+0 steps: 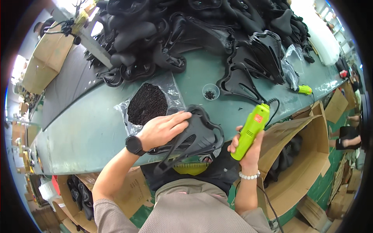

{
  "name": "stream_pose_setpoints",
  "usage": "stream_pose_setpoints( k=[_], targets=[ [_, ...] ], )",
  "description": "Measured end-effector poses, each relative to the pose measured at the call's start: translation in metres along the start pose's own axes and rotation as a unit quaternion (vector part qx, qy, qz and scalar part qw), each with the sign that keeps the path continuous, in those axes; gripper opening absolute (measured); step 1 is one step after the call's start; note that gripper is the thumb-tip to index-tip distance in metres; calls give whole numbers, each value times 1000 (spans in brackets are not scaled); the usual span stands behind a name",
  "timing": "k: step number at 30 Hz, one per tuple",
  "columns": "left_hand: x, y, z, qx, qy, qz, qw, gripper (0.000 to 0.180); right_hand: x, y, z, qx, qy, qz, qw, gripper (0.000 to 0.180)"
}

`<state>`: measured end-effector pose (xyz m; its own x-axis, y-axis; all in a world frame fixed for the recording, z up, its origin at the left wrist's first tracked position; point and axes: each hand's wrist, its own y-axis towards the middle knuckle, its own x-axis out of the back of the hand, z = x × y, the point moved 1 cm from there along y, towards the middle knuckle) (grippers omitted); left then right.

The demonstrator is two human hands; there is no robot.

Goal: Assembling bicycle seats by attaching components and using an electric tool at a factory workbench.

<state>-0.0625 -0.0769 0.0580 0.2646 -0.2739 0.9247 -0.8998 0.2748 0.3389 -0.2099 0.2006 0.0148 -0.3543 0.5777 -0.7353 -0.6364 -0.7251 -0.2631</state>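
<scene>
A black bicycle saddle [205, 132], its underside and cut-outs showing, lies tilted at the near edge of the table. My left hand [165, 130] holds it from the left, fingers laid over its upper edge; the thumb is hidden. To the right of the saddle, my right hand [248, 149] is wrapped round a bright green electric screwdriver [252, 130], which is held upright with its cable end at the top. Behind my left hand lies a clear plastic bag [175, 91] bearing a heap of small black screws [147, 105]. A small clear cup [211, 92] holds a few more screws.
Black saddles [134, 33] are piled across the back of the green table [77, 143]. Stacked black saddle shells [244, 73] stand at the back right, near another green screwdriver [305, 89]. An open cardboard box [311, 155] with saddles stands at my right, another [66, 194] at lower left.
</scene>
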Motion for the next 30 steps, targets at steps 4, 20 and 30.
stream_pose_setpoints(
  k=[4,20,30],
  targets=[
    [-12,4,5,11,-13,82,996,22,-21,23,-3,-10,-279,-56,959,39],
    [5,-102,-62,278,-22,1,960,45,-64,43,-16,-36,-705,-26,707,59],
    [0,-108,-51,276,-40,55,959,39,-61,57,-19,-44,-770,-25,636,67]
  ],
)
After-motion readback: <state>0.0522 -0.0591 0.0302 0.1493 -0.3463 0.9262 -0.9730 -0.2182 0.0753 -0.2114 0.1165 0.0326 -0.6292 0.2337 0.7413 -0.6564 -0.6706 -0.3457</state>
